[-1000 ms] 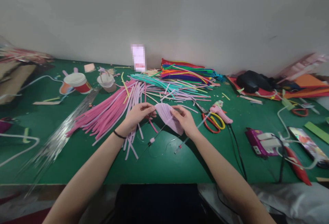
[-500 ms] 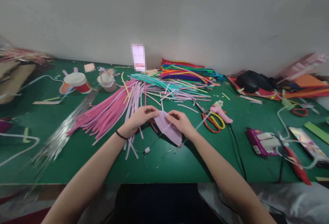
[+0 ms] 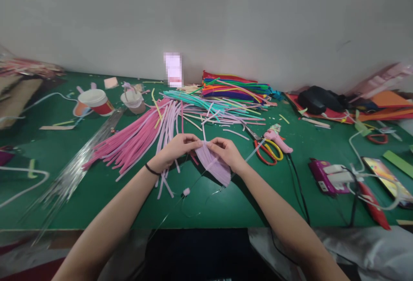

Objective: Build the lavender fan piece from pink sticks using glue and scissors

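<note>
Both my hands meet over the green table (image 3: pixel 226 203). My left hand (image 3: pixel 176 147) and my right hand (image 3: pixel 226 152) are each closed in a pinch on the top of a light purple petal-shaped piece (image 3: pixel 214 167) made of bent pipe cleaners. The piece hangs down and to the right below my right hand. A thin wire with a small pink bead (image 3: pixel 186 191) trails from it toward the table's front edge. Just behind my left hand lies a fan of pink pipe cleaners (image 3: pixel 135 137).
Coloured pipe cleaners (image 3: pixel 232 91) are stacked at the back. Red-and-yellow scissors (image 3: pixel 267 149) and a pink glue gun (image 3: pixel 277 139) lie right of my hands, a purple device (image 3: pixel 325 177) and a phone (image 3: pixel 385 175) further right. Two cups (image 3: pixel 97 102) and silver wires (image 3: pixel 80 160) are at left.
My hands have come closer together at the top of the purple piece, which has folded narrower. The bead on the wire has slid down toward the front edge.
</note>
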`<action>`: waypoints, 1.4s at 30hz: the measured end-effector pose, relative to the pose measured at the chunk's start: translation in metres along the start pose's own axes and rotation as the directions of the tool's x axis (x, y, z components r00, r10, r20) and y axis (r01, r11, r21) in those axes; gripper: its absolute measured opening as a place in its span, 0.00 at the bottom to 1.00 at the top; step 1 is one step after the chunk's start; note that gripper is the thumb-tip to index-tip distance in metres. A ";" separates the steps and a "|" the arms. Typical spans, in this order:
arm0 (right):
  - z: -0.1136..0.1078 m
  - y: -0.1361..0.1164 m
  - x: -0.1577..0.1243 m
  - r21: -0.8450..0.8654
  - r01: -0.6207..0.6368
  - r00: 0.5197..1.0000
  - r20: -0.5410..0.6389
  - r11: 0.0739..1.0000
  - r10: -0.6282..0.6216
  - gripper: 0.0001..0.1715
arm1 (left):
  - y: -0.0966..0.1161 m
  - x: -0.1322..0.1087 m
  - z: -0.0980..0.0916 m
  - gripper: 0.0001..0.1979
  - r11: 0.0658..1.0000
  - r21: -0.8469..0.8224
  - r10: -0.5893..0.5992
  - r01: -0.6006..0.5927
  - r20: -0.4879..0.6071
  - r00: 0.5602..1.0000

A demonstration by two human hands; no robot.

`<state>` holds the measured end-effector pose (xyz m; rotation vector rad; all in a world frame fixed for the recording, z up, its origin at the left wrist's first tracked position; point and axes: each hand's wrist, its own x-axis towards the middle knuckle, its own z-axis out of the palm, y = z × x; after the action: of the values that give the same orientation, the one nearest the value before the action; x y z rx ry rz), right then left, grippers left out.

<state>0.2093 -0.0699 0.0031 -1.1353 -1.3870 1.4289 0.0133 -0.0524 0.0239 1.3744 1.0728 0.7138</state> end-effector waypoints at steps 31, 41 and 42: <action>0.000 -0.007 -0.005 0.063 -0.056 0.991 0.128 0.996 0.047 0.17 | 0.003 -0.005 0.003 0.08 0.993 -0.097 -0.044 0.061 0.168 0.985; -0.002 -0.007 -0.003 0.042 0.005 0.999 0.037 0.999 -0.006 0.16 | 0.000 -0.001 0.004 0.10 0.996 -0.092 -0.022 0.019 -0.029 0.999; -0.002 -0.006 -0.003 0.030 0.017 1.000 0.014 0.999 -0.018 0.15 | 0.000 -0.001 0.004 0.11 0.995 -0.094 -0.020 0.017 -0.024 1.000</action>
<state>0.2114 -0.0718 0.0097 -1.0932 -1.3784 1.4433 0.0170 -0.0550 0.0233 1.2770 1.0573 0.7602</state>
